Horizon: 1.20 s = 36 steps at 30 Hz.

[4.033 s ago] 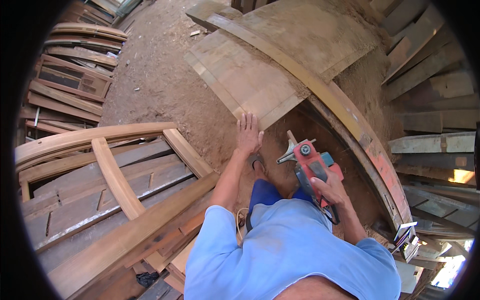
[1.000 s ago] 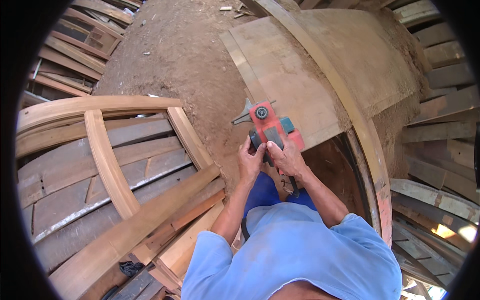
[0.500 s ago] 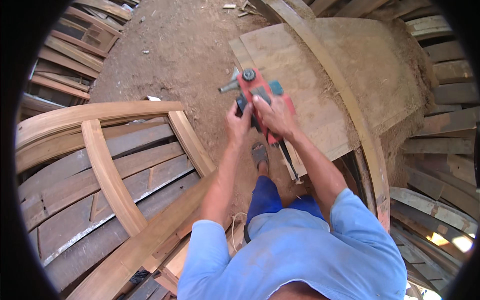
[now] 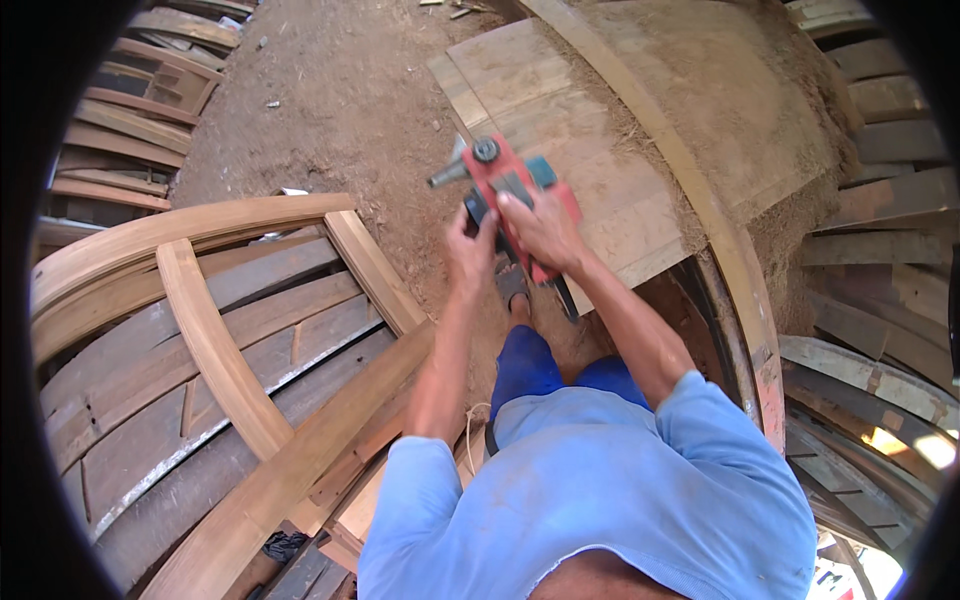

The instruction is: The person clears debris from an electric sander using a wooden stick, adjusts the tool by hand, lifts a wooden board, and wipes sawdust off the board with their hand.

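Note:
A red electric hand planer (image 4: 502, 166) with a round black knob and a grey side spout is held up in front of me, above the ground. Round its rear handle wraps my right hand (image 4: 547, 232), the thumb lying along the top. My left hand (image 4: 471, 246) is closed on a black part at the planer's left side. A thick black cord sleeve trails from the rear of the tool toward me. The planer's underside is hidden.
To the left, a wooden frame (image 4: 212, 340) lies over dark planks. Ahead to the right are wide boards (image 4: 600, 200) strewn with shavings, crossed by a long beam (image 4: 690, 185). Timber stacks (image 4: 890, 190) line the right side, with more lumber (image 4: 130, 130) at far left.
My view has shifted a little, so the boards appear farther left and higher. The planer stays in both hands, slightly left of before. My foot is more hidden beneath it.

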Each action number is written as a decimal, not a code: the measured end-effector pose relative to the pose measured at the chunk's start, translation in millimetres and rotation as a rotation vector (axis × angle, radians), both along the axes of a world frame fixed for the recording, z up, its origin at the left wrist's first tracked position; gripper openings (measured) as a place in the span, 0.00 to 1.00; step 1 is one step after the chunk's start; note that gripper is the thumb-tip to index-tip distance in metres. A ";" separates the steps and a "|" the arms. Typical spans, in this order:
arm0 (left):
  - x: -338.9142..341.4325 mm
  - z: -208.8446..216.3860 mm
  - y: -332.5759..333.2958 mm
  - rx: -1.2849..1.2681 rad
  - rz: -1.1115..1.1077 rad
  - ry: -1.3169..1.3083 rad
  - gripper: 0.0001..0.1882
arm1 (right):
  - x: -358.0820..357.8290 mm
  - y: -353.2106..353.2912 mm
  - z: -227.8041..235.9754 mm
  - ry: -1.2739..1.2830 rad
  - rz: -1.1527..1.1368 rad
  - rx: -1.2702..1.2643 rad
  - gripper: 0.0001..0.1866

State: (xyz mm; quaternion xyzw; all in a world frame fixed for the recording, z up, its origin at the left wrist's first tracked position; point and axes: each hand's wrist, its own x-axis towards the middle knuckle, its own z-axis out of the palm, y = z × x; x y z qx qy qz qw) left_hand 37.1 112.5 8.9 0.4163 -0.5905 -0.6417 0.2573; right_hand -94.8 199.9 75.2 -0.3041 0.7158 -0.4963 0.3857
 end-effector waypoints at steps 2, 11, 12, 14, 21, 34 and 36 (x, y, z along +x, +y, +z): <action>15.9 8.7 47.6 0.020 0.001 -0.029 0.21 | 16.4 46.8 2.8 -0.057 -0.005 0.079 0.21; 64.0 -1.7 148.7 0.052 0.050 -0.151 0.29 | 59.7 145.0 -0.9 -0.235 -0.039 0.105 0.26; 60.9 -1.5 141.0 0.047 0.052 -0.149 0.29 | 56.8 137.3 -0.9 -0.233 -0.037 0.100 0.26; 51.6 -4.0 117.7 0.138 0.063 -0.017 0.27 | 47.7 113.1 -0.8 -0.147 -0.020 0.104 0.26; 5.4 -9.2 12.0 0.055 0.106 0.055 0.24 | 6.0 3.5 1.5 -0.089 -0.029 0.043 0.26; -55.0 -8.6 -141.3 -0.074 0.078 0.054 0.18 | -56.4 -139.0 5.2 -0.020 0.018 -0.037 0.27; -40.9 -4.0 -111.7 -0.074 0.040 -0.053 0.16 | -43.9 -108.9 6.6 -0.037 0.015 -0.037 0.27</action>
